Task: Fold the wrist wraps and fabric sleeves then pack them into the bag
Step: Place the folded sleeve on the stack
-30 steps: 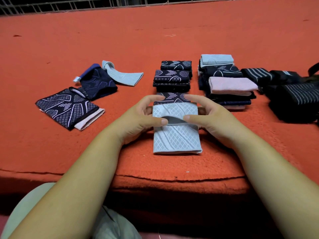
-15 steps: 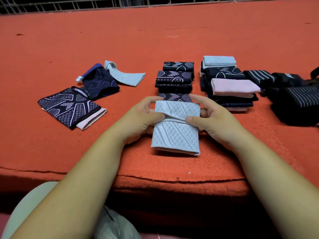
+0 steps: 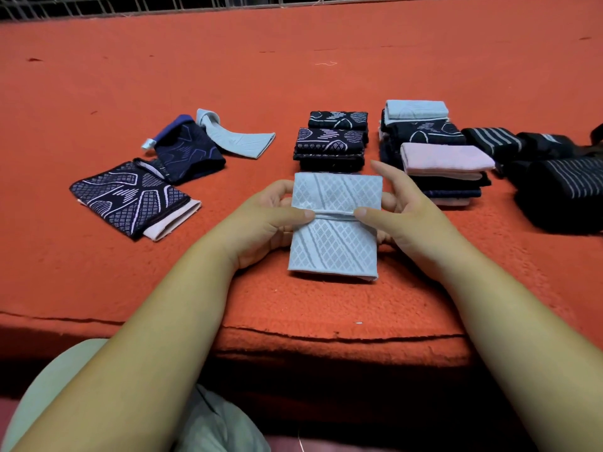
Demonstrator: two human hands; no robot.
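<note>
Fabric sleeves lay loose at the left of the orange worktop (image 3: 326,76). A dark patterned sleeve (image 3: 130,199) sat over a pale pink piece, a navy sleeve (image 3: 187,151) touched its far corner, and a pale blue sleeve (image 3: 238,140) stretched flat beside that.

On my feed, the left hand (image 3: 261,223) gripped the left edge of the pale grey sleeve (image 3: 336,230) near the worktop's front edge. Its thumb pressed the fold line and its fingers (image 3: 275,190) curled behind. That sleeve was doubled over, the upper flap overlapping the lower half. Just behind it sat a dark folded stack (image 3: 331,145).

The right hand (image 3: 408,210) pinched the sleeve's right edge, thumb on the fold, fingers behind the cloth. Right of it rose a mixed stack (image 3: 440,158) topped with pale blue and pink pieces. Farthest right, black striped wrist wraps (image 3: 561,190) lay rolled, touching one another.
</note>
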